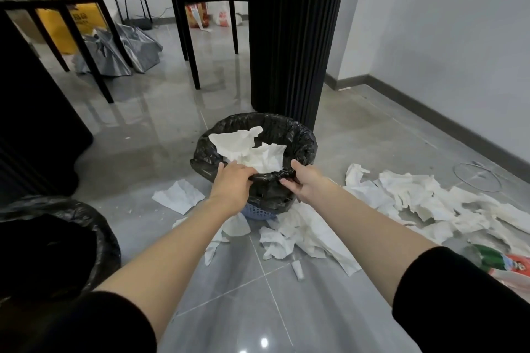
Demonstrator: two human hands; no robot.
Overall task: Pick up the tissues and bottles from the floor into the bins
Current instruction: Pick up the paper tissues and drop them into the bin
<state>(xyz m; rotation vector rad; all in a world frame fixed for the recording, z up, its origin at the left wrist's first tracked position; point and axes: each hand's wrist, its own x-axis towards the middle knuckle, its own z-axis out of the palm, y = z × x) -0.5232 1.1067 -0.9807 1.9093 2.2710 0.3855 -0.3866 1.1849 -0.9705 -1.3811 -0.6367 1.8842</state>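
Both hands held the near rim of the bin [256, 212], a blue basket lined with a black liner [301, 137]. The left hand [231, 183] had its fingers [245, 171] curled over the bunched edge of the liner and gripped it. The right hand [305, 182] pinched the same edge just beside it, thumb up on the inner side and fingers [289, 185] bent under the outer fold. The crumpled tissues [252, 149] lay inside the bin just beyond the fingertips of both hands, touching or nearly touching the left one. A single tissue [179, 195] lay on the floor left of the left hand. Loose tissues [415, 200] were strewn right of the right hand and below both wrists. A green bottle [491, 258] lay farther right, well apart from the fingers. A second bin [94, 226] stood well left of the left forearm.
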